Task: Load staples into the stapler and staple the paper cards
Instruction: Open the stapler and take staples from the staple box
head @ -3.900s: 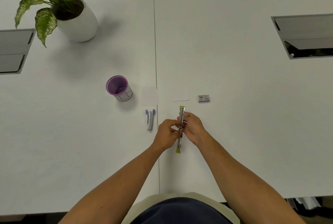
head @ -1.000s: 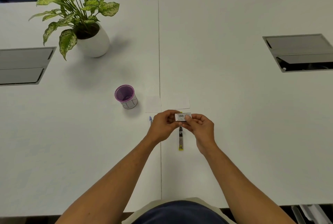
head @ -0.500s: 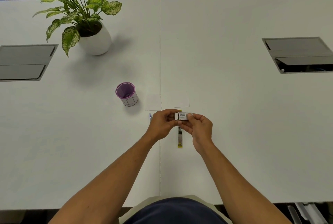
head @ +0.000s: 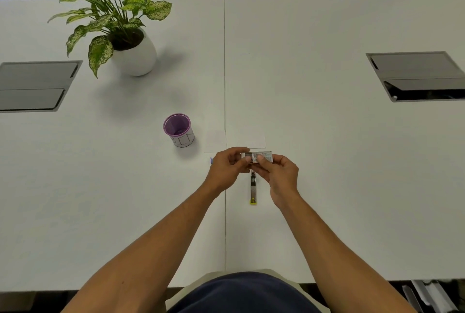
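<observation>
A small box of staples (head: 263, 156) is held above the table between both hands. My right hand (head: 278, 173) pinches its right part, and my left hand (head: 227, 166) pinches the left end, where an inner tray shows slightly pulled out. Below the hands lies the metal stapler (head: 253, 190) with a yellow-green end, stretched out flat on the table and partly hidden by my fingers. Two white paper cards (head: 247, 140) (head: 216, 140) lie side by side just beyond the hands.
A purple-rimmed cup (head: 179, 130) stands left of the cards. A blue tool (head: 211, 160) peeks out from behind my left hand. A potted plant (head: 125, 43) stands at the back left. Grey hatches (head: 415, 74) (head: 35, 84) are set into the table on both sides.
Earlier both hands worked on the stapler; it now lies on the table. The staple box went from the table into both hands, and its left end has come slightly open over the last second.
</observation>
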{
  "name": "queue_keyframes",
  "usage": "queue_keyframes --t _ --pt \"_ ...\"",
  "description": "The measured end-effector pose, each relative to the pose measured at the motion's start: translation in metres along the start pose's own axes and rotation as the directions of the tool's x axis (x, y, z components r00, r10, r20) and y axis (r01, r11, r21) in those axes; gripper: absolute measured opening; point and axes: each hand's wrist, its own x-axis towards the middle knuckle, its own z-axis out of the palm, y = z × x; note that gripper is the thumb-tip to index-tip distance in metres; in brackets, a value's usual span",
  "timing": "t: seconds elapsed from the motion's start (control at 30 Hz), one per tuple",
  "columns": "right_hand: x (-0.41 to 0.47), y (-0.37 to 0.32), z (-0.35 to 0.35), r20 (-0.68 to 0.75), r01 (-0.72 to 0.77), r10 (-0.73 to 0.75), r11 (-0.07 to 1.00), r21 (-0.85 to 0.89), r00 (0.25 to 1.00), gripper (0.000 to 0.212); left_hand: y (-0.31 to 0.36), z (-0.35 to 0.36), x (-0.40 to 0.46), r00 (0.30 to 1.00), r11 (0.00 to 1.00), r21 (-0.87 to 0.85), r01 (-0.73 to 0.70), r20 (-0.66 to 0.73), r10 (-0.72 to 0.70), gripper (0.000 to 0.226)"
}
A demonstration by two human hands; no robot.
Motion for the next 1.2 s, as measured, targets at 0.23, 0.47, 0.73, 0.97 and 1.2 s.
queue_keyframes --t 0.23,0.47,0.73,0.97,1.2 --pt "0.002 0.002 0.001 -0.027 -0.011 0.012 0.999 0.039 1.0 0.015 0.003 -0.004 0.003 0.998 0.999 -0.043 0.006 -0.057 -0.008 0.015" --pt "0.006 0.003 0.001 -0.038 -0.009 0.01 0.999 0.035 0.999 0.018 -0.002 0.001 0.004 0.977 0.951 0.289 -0.112 -0.144 0.158 0.01" --pt "0.01 0.011 0.002 -0.074 0.024 -0.027 0.999 -0.047 0.997 0.012 -0.009 0.005 0.005 0.965 0.824 0.551 -0.131 -0.118 0.232 0.015" --pt "0.012 0.016 0.003 -0.085 0.025 -0.031 0.997 -0.073 0.996 0.012 -0.011 0.009 0.007 0.964 0.802 0.598 -0.005 -0.21 0.163 0.015" --pt "0.011 0.017 0.0 -0.085 0.0 -0.004 0.999 -0.051 0.996 0.013 -0.013 0.006 0.004 0.954 0.65 0.747 -0.139 -0.075 0.29 0.02"
